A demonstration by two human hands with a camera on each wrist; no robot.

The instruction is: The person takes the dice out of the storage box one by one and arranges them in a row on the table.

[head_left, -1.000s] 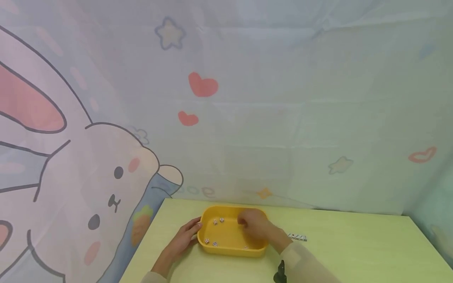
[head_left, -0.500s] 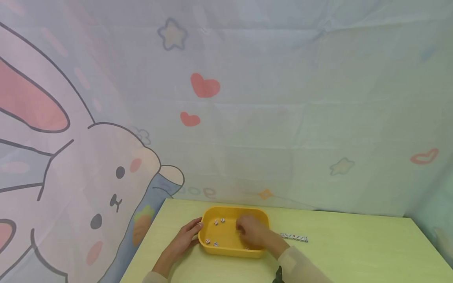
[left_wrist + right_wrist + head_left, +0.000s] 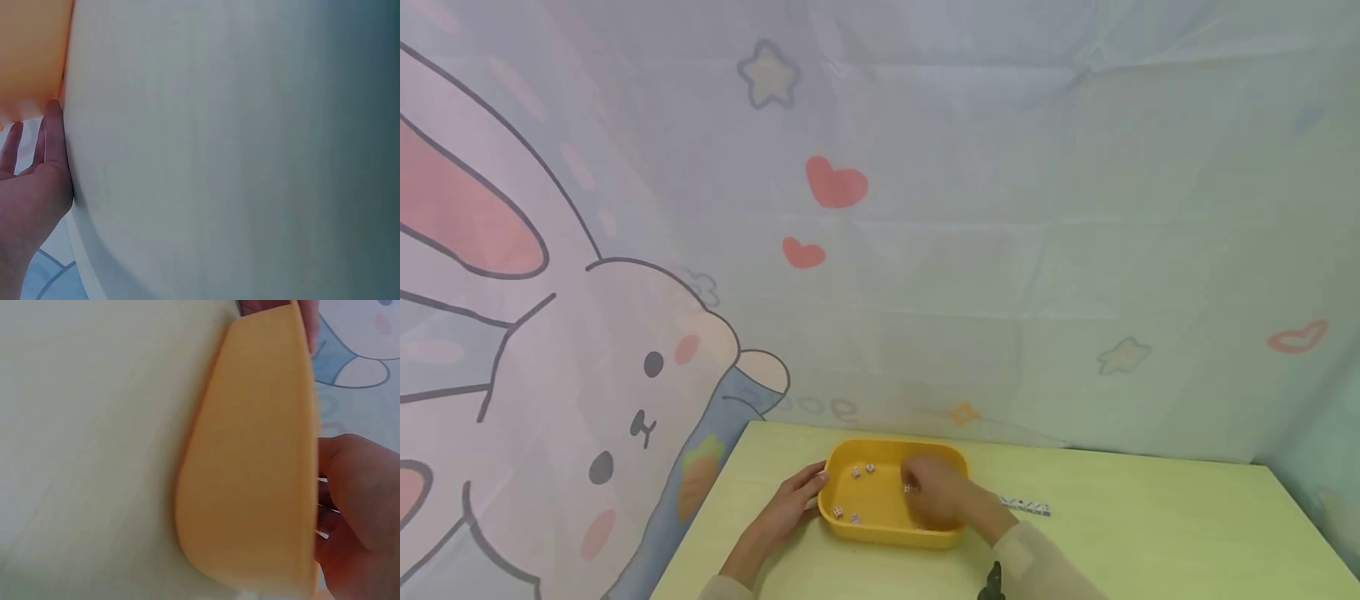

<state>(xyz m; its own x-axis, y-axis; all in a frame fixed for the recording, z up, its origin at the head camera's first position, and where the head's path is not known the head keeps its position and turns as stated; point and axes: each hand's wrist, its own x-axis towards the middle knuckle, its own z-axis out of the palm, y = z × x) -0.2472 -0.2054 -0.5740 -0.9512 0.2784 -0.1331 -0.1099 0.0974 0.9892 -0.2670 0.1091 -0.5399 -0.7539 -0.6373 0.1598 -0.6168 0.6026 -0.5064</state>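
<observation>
A yellow tray point(image 3: 880, 537) stands on the table with several small white dice point(image 3: 838, 512) scattered on its floor. At its left end is my left hand point(image 3: 784, 507); the left wrist view shows fairly straight fingers point(image 3: 55, 131) with their tips against the tray wall. My right hand point(image 3: 938, 490) reaches down into the right half of the tray, fingers bent downward. One die point(image 3: 908, 488) shows right at its fingertips. In the right wrist view the tray wall hides the fingertips, and I cannot tell whether they pinch a die.
Right of the tray, a row of white dice point(image 3: 1027, 506) lies on the pale green table point(image 3: 1150, 517), partly behind my right forearm. A small black object point(image 3: 992, 583) shows by the right sleeve. Behind the table hangs a cloth backdrop point(image 3: 970, 250) printed with a rabbit.
My right hand has shifted slightly within the tray, and a die now shows by its fingertips. More of the dice row is uncovered than a second ago. The left hand stays put.
</observation>
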